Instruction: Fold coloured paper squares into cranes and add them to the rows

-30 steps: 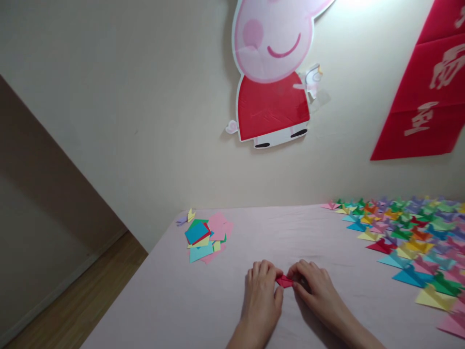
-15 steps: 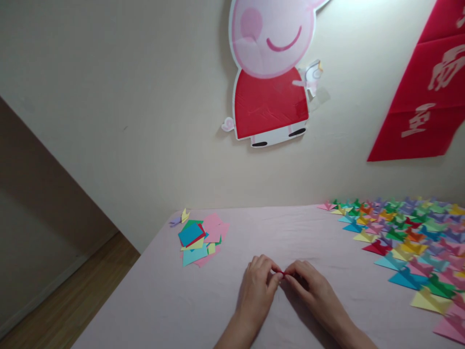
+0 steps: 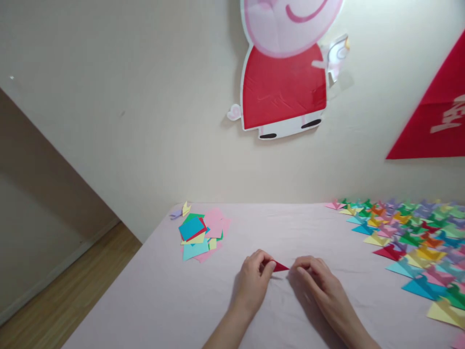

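Observation:
A small folded red paper (image 3: 279, 265) lies on the pink tabletop (image 3: 163, 300) between my hands. My left hand (image 3: 254, 281) pinches its left end with curled fingers. Just to the right, my right hand (image 3: 317, 283) rests on the table with its fingers curled; its fingertips sit at the paper's pointed right tip, and I cannot tell whether they touch it.
A loose stack of coloured paper squares (image 3: 201, 232) lies at the far left of the table, with two small folded pieces (image 3: 181, 211) behind it. Several rows of folded paper figures (image 3: 410, 237) cover the right side. Wall decorations (image 3: 286, 72) hang behind; wooden floor (image 3: 54, 300) lies left.
The red paper went from being pressed between both hands to sticking out as a flat point from my left hand. My right hand drew slightly away. The view shifted down and left.

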A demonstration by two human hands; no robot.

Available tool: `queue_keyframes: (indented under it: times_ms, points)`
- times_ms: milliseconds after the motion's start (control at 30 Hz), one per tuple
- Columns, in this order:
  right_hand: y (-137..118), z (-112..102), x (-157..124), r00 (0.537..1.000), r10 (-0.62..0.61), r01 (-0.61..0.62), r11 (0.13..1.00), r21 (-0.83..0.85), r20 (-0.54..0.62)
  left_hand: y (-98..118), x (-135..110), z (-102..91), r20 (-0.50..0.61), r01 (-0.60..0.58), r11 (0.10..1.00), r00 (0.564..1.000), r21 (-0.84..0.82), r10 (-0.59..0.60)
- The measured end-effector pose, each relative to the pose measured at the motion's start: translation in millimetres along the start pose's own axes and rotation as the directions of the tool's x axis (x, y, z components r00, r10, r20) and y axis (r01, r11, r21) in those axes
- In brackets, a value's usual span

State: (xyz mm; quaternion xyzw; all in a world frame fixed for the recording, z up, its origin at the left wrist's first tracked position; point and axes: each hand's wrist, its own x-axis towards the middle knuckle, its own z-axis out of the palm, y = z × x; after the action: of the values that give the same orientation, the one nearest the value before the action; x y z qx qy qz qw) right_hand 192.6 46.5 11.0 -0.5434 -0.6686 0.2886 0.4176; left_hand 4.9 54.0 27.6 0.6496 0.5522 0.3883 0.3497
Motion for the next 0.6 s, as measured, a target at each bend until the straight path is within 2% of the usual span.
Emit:
queue_keyframes:
  times_ms: [133, 333, 467, 600]
  points:
    - [-3, 5, -2, 0.996, -0.057, 0.057, 0.998, -0.001, 0.063, 5, -4, 8.0, 0.056, -0.080, 0.996, 0.995, 0.034, 0.078]
    - [-6, 5, -3, 0.996, -0.070, 0.066, 0.995, 0.071, 0.059, 6, -8, 17.6, 0.040, 0.023, 0.992, 0.999, -0.125, -0.018]
    - [-8, 5, -3, 0.997, -0.072, 0.067, 0.991, 0.117, 0.035, 5, -8, 20.2, 0.032, -0.002, 0.988, 0.999, -0.151, 0.007]
    - [-7, 4, -2, 1.000, -0.020, 0.019, 0.986, 0.168, 0.004, 8, -10, 19.7, 0.036, -0.018, 0.987, 0.999, -0.159, 0.024]
